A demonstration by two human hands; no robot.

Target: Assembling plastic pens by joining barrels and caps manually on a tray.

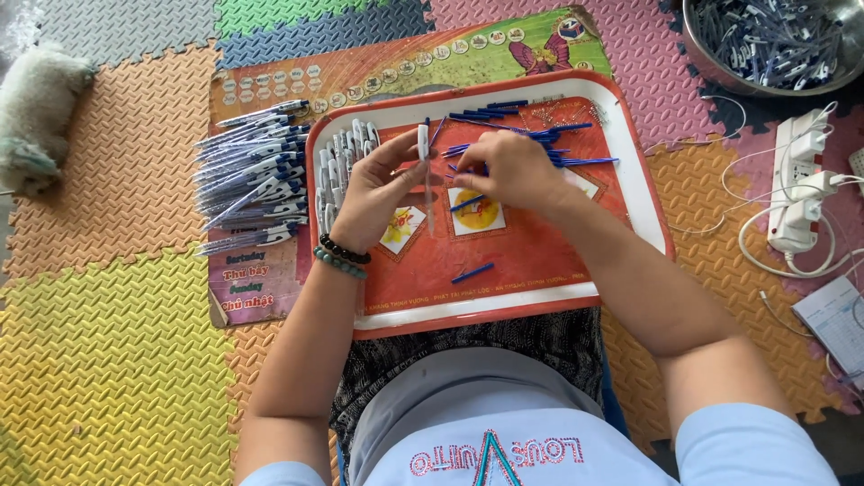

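A red tray [639, 193] rests on the person's lap over a floor of coloured foam mats [108, 324]. The left hand [373, 193] pinches an upright clear pen [424, 166]; the right hand [513, 171] is closed beside it, over loose blue refills [558, 144]. Finished pens [252, 175] lie piled left of the tray, a steel bowl [711, 72] far right, a power strip [796, 180] at right

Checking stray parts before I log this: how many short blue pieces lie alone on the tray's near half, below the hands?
1. A single short blue piece lies on the red tray, nearer the person than both hands. Another blue piece sits under the right hand, so more may be hidden.
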